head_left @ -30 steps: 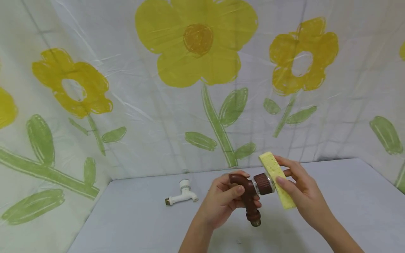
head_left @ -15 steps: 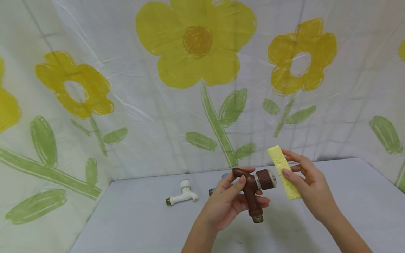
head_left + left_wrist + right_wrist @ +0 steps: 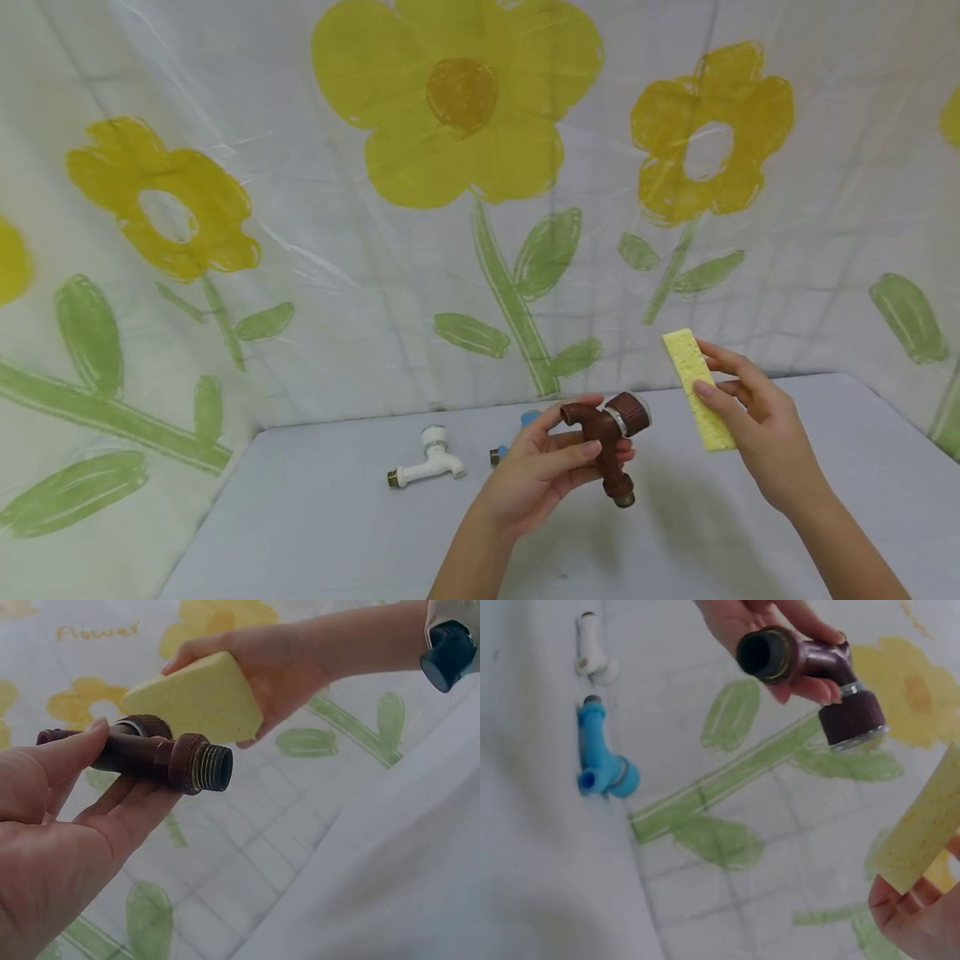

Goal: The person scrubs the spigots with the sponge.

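My left hand (image 3: 536, 479) holds a brown faucet (image 3: 603, 442) above the table, thumb on its body and fingers behind it. The ribbed knob points up and right, and the threaded end (image 3: 214, 766) faces the left wrist camera. To the right, my right hand (image 3: 765, 425) pinches a flat yellow sponge (image 3: 699, 392) between thumb and fingers. In the head view a gap separates sponge and faucet. The right wrist view also shows the sponge (image 3: 922, 825) apart from the faucet's knob (image 3: 853, 720).
A white faucet (image 3: 429, 460) lies on the pale table (image 3: 315, 517) at the left. Beside it a blue faucet (image 3: 604, 754) lies on the table, partly hidden by my left hand in the head view. A flower-printed sheet (image 3: 360, 350) rises behind the table.
The sponge was against the knob's end a second ago; my right hand has drawn it away to the right and up. The left hand has tilted the faucet, its knob now higher.
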